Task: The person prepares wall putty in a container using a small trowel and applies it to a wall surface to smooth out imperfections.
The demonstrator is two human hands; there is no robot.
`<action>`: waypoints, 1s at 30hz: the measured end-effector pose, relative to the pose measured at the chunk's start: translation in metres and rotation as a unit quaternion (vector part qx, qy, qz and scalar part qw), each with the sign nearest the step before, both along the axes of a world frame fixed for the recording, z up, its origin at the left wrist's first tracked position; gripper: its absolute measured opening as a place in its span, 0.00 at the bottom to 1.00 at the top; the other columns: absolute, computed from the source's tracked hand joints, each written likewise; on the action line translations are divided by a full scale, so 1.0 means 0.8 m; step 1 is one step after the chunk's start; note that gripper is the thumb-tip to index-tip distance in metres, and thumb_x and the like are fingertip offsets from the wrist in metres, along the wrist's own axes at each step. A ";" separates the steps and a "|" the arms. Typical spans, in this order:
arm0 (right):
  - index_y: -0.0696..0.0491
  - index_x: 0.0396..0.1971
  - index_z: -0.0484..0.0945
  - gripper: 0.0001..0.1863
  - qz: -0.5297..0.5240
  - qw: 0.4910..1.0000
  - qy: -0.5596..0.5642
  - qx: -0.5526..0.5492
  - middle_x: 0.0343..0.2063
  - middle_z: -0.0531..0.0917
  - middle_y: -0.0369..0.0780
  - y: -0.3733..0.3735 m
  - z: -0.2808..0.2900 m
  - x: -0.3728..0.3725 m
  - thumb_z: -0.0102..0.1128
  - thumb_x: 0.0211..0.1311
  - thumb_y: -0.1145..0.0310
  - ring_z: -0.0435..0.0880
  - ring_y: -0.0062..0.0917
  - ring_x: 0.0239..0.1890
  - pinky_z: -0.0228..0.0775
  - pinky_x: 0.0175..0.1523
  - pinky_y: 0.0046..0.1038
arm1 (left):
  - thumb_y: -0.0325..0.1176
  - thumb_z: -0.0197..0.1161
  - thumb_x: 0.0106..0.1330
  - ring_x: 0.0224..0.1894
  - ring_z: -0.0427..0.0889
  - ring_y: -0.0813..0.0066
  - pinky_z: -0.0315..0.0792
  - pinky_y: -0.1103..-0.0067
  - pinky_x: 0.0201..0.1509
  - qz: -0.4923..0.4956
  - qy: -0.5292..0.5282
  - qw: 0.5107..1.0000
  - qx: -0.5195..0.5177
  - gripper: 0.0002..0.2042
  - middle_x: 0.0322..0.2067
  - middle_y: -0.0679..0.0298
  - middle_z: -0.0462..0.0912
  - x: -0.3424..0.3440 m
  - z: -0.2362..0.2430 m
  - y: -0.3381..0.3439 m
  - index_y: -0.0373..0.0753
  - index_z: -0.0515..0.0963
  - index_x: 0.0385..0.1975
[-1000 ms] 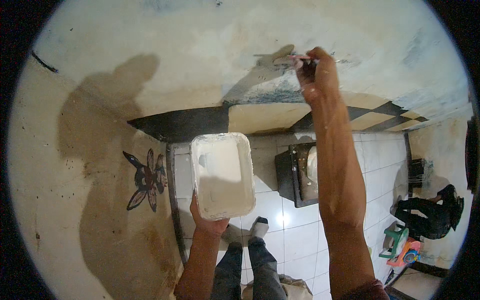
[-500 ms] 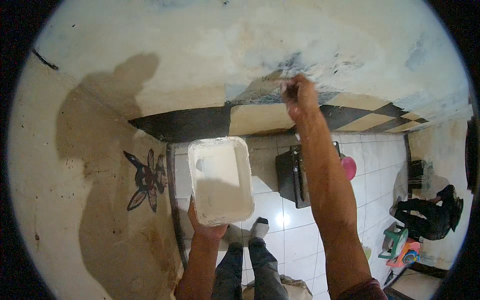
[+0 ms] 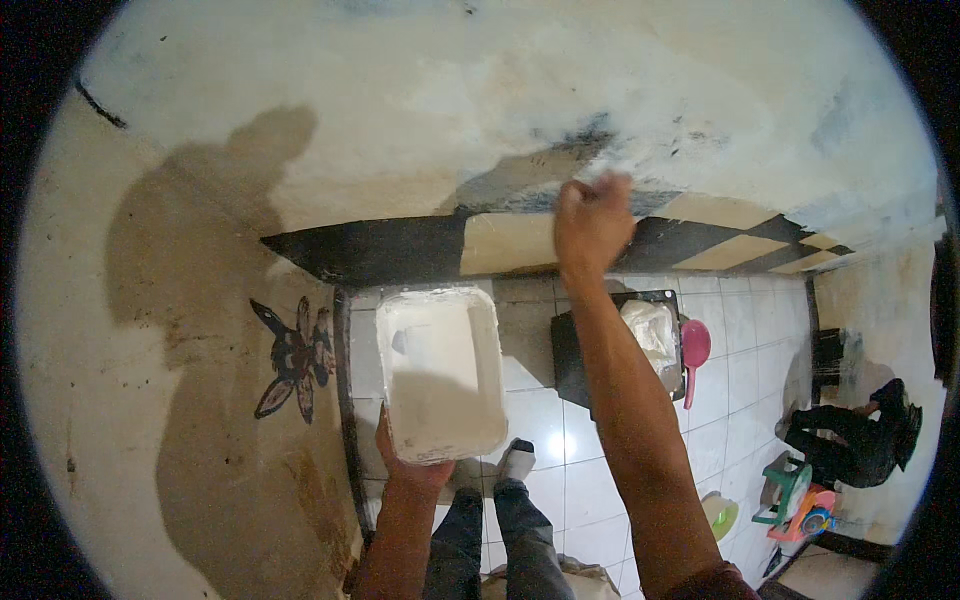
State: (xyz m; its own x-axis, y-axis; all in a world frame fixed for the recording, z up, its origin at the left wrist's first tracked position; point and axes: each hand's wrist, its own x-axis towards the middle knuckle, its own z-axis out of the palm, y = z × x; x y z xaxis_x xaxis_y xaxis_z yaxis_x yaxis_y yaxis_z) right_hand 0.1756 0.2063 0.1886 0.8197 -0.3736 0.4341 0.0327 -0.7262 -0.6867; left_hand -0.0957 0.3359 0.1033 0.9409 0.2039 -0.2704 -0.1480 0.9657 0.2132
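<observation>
My left hand (image 3: 415, 468) grips a white rectangular tub (image 3: 500, 400) from below at its near end. Pale, creamy paint (image 3: 440, 360) fills the tub, and its rim is smeared. Farther off and to the right, my right hand (image 3: 597, 222) is closed in front of the wall (image 3: 400, 100), slightly blurred. Whatever its fingers hold is hidden behind them. Around that hand the wall shows a dark, streaky patch (image 3: 510, 187) partly covered with white. Below runs a black and cream checkered band (image 3: 510, 243).
A black bin (image 3: 572, 355) with a white bag (image 3: 648, 330) stands under my right forearm, beside a pink dipper (image 3: 696, 345). Right lie a green bowl (image 3: 720, 516), a green stool (image 3: 790, 490) and dark hanging clothes (image 3: 850, 440). A flower (image 3: 292, 355) is painted on the left wall.
My right hand has turned and moved slightly down across the wall. Its forearm has shifted left, showing more of the bin, bag and dipper. The tub sits slightly lower in view.
</observation>
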 end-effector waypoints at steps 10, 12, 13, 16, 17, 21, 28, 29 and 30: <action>0.53 0.24 0.70 0.09 0.254 0.960 -0.098 -0.068 0.21 0.78 0.44 0.070 -0.035 -0.036 0.62 0.50 0.70 0.80 0.43 0.26 0.73 0.33 0.40 | 0.49 0.49 0.67 0.55 0.76 0.56 0.71 0.59 0.59 0.011 0.020 0.999 -0.025 0.26 0.53 0.54 0.75 -0.010 -0.006 0.017 0.38 0.68 0.58; 0.53 0.23 0.69 0.08 0.228 0.959 -0.118 -0.122 0.20 0.76 0.44 0.025 -0.043 -0.042 0.62 0.50 0.72 0.78 0.42 0.24 0.71 0.31 0.39 | 0.49 0.49 0.67 0.54 0.76 0.56 0.71 0.59 0.59 0.005 -0.009 0.999 -0.036 0.26 0.53 0.55 0.76 -0.013 -0.003 0.021 0.38 0.68 0.58; 0.53 0.23 0.69 0.08 0.209 0.958 -0.121 -0.157 0.20 0.75 0.43 -0.002 -0.044 -0.037 0.62 0.49 0.73 0.77 0.42 0.24 0.70 0.31 0.39 | 0.49 0.49 0.67 0.54 0.76 0.56 0.71 0.60 0.59 0.006 0.001 0.999 -0.032 0.26 0.53 0.55 0.76 -0.011 -0.004 0.019 0.38 0.68 0.58; 0.53 0.23 0.70 0.09 0.156 0.932 -0.211 -0.251 0.21 0.74 0.43 -0.056 -0.020 -0.007 0.64 0.48 0.73 0.75 0.40 0.24 0.68 0.30 0.38 | 0.48 0.48 0.67 0.54 0.76 0.57 0.71 0.60 0.58 0.012 0.026 0.999 -0.018 0.25 0.52 0.55 0.76 -0.016 0.000 0.025 0.38 0.69 0.58; 0.53 0.23 0.70 0.10 0.151 0.924 -0.234 -0.261 0.22 0.73 0.43 -0.060 -0.006 0.003 0.65 0.48 0.74 0.75 0.40 0.25 0.68 0.31 0.38 | 0.48 0.48 0.67 0.54 0.76 0.57 0.71 0.60 0.58 0.015 0.037 0.999 -0.017 0.25 0.52 0.55 0.76 -0.017 0.005 0.027 0.38 0.68 0.58; 0.52 0.23 0.71 0.10 0.129 0.882 -0.341 -0.298 0.23 0.72 0.41 -0.050 0.064 0.039 0.66 0.46 0.75 0.73 0.38 0.27 0.66 0.31 0.37 | 0.47 0.47 0.68 0.55 0.76 0.57 0.71 0.60 0.59 0.030 0.037 0.999 -0.003 0.25 0.54 0.55 0.75 -0.021 0.002 0.028 0.38 0.67 0.59; 0.49 0.43 0.73 0.16 0.174 0.823 -0.235 -0.487 0.46 0.77 0.43 -0.072 -0.108 0.073 0.59 0.52 0.66 0.78 0.40 0.44 0.73 0.40 0.41 | 0.48 0.48 0.67 0.56 0.75 0.56 0.70 0.59 0.60 0.019 0.020 0.998 -0.049 0.27 0.56 0.53 0.73 -0.021 -0.012 0.015 0.37 0.67 0.60; 0.49 0.44 0.73 0.17 0.193 0.832 -0.198 -0.482 0.46 0.77 0.43 -0.079 -0.135 0.065 0.59 0.53 0.65 0.78 0.41 0.44 0.73 0.40 0.41 | 0.49 0.48 0.67 0.56 0.75 0.56 0.70 0.59 0.60 0.018 0.002 0.998 -0.060 0.27 0.56 0.53 0.73 -0.025 -0.017 0.012 0.37 0.67 0.60; 0.49 0.45 0.73 0.17 0.214 0.842 -0.159 -0.470 0.46 0.77 0.43 -0.079 -0.157 0.051 0.58 0.53 0.65 0.78 0.41 0.44 0.73 0.40 0.42 | 0.49 0.48 0.66 0.56 0.75 0.55 0.70 0.58 0.60 0.019 -0.013 0.998 -0.065 0.27 0.56 0.53 0.73 -0.031 -0.021 0.014 0.37 0.67 0.60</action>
State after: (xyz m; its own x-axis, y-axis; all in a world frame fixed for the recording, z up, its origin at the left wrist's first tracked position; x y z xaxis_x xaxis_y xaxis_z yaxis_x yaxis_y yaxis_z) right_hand 0.2166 0.1435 0.0627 0.5790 0.5561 0.5963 0.5023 -0.8194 0.2763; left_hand -0.1207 0.3474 0.0866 0.9401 0.2048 -0.2724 -0.1891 0.9785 0.0829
